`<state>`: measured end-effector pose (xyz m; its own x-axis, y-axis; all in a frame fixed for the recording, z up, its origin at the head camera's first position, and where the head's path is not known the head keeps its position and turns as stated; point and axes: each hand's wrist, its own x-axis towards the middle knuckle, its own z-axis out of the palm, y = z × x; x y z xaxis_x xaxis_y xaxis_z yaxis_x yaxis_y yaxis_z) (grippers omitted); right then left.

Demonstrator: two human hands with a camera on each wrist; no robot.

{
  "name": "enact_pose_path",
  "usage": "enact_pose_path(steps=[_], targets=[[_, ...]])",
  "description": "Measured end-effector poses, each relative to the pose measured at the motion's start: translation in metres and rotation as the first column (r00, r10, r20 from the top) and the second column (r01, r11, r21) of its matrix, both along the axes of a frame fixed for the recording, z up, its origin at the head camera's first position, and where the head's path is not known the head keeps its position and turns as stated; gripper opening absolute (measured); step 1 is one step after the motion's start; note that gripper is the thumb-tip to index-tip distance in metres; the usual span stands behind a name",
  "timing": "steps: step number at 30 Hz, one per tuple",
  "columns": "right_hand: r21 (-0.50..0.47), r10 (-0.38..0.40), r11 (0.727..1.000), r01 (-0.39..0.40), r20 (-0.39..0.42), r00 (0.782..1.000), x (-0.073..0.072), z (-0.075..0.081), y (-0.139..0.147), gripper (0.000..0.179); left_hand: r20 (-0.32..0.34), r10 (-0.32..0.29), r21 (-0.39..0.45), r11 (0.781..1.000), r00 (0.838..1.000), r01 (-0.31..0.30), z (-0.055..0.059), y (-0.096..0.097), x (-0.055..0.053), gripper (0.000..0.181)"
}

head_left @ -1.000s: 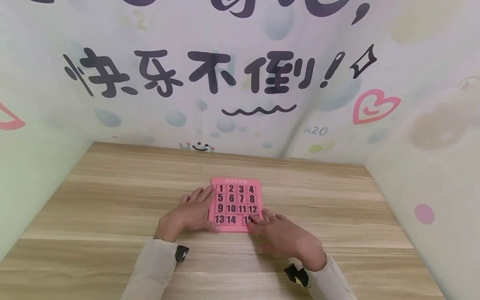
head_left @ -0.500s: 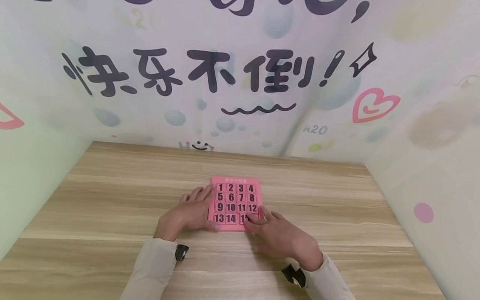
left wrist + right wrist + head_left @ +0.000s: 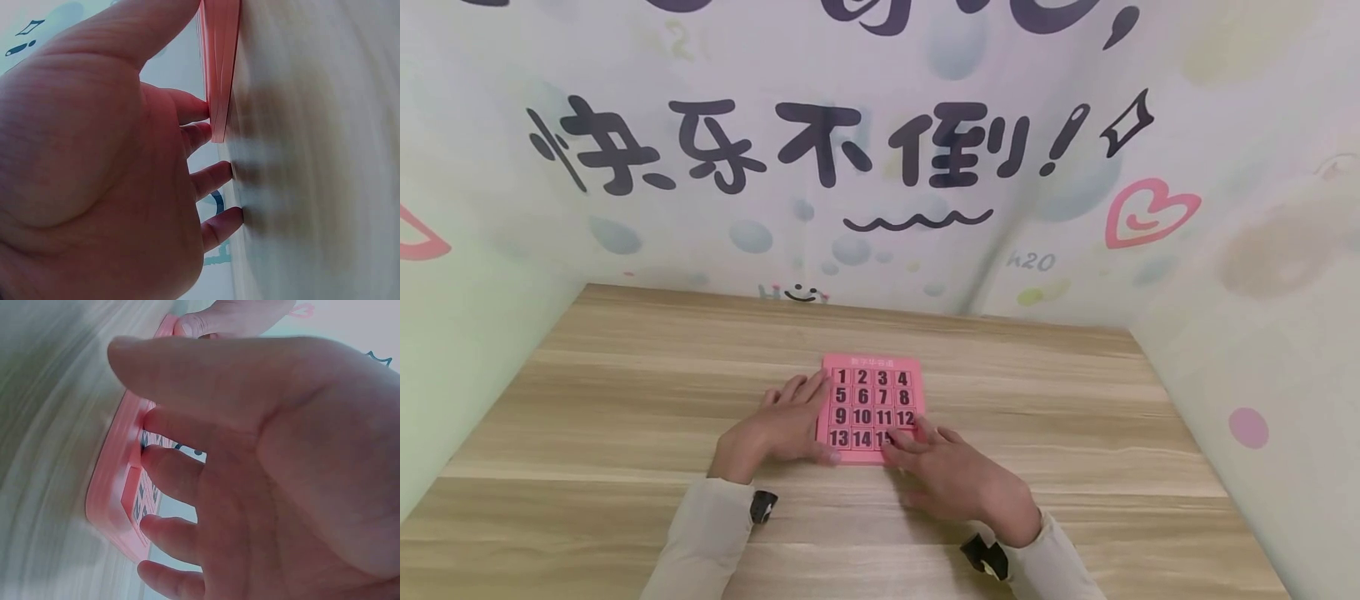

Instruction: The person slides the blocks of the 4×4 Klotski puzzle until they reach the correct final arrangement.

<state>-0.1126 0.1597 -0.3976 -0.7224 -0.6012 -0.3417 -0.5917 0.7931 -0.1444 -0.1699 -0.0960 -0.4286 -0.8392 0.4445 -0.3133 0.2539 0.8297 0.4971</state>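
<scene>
A pink sliding number puzzle [image 3: 871,458] lies flat on the wooden table, its tiles running in order from 1. Along its left side my left hand [image 3: 778,429] holds the frame, thumb at the near left corner and index finger farther up; the other fingertips touch the table. Fingertips of my right hand [image 3: 962,479] press on the 15 tile [image 3: 881,438], partly covering it. That tile sits beside 14 in the bottom row. In the right wrist view, a vacant slot [image 3: 130,492] shows near the puzzle's corner, and the right thumb stays off the frame.
The wooden table [image 3: 625,375] meets a printed wall sheet [image 3: 880,250] at the back and pale walls at both sides. Black wrist straps [image 3: 763,506] show at the cuffs of light sleeves [image 3: 696,542].
My right fingers have slid the 15 tile left until it sits against 14, opening a gap at its right. The left hand and the puzzle frame have stayed in place.
</scene>
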Motion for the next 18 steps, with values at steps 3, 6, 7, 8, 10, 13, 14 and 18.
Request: enact_pose_path(steps=[3,6,7,8,10,13,14,18], targets=[[0.005,0.002,1.000,-0.002,-0.003,1.000,0.0003,-0.0001,-0.0001,0.062,-0.003,-0.005,-0.001,1.000,1.000,0.005,0.0007,-0.0002,0.0004,0.114],[0.009,0.009,1.000,-0.009,-0.010,1.000,-0.0005,0.0014,-0.0003,0.063,-0.005,-0.011,0.005,1.000,1.000,0.011,0.0027,-0.0007,0.0002,0.114],[0.011,0.011,1.000,-0.011,-0.013,1.000,-0.0009,0.0019,-0.0005,0.063,-0.006,-0.012,0.008,1.000,1.000,0.012,0.0031,-0.0011,0.0002,0.114],[0.012,0.013,1.000,-0.013,-0.015,1.000,-0.0014,0.0025,-0.0008,0.063,-0.008,-0.011,0.008,1.000,1.000,0.011,0.0035,-0.0014,0.0002,0.114],[0.012,0.016,1.000,-0.016,-0.019,1.000,-0.0024,0.0034,-0.0013,0.063,-0.007,-0.008,0.009,1.000,1.000,0.008,0.0042,-0.0019,0.0005,0.114],[0.005,0.010,1.000,-0.010,-0.007,1.000,-0.0021,0.0040,-0.0015,0.062,-0.001,-0.003,0.010,1.000,1.000,0.003,0.0032,-0.0025,0.0016,0.113],[0.005,0.007,1.000,-0.007,-0.003,1.000,-0.0016,0.0042,-0.0015,0.062,0.000,-0.002,0.008,1.000,1.000,0.002,0.0027,-0.0023,0.0019,0.113],[0.012,-0.004,1.000,0.004,-0.005,1.000,0.0019,0.0031,-0.0018,0.062,-0.002,-0.004,0.013,1.000,1.000,0.004,0.0002,-0.0016,0.0027,0.113]])
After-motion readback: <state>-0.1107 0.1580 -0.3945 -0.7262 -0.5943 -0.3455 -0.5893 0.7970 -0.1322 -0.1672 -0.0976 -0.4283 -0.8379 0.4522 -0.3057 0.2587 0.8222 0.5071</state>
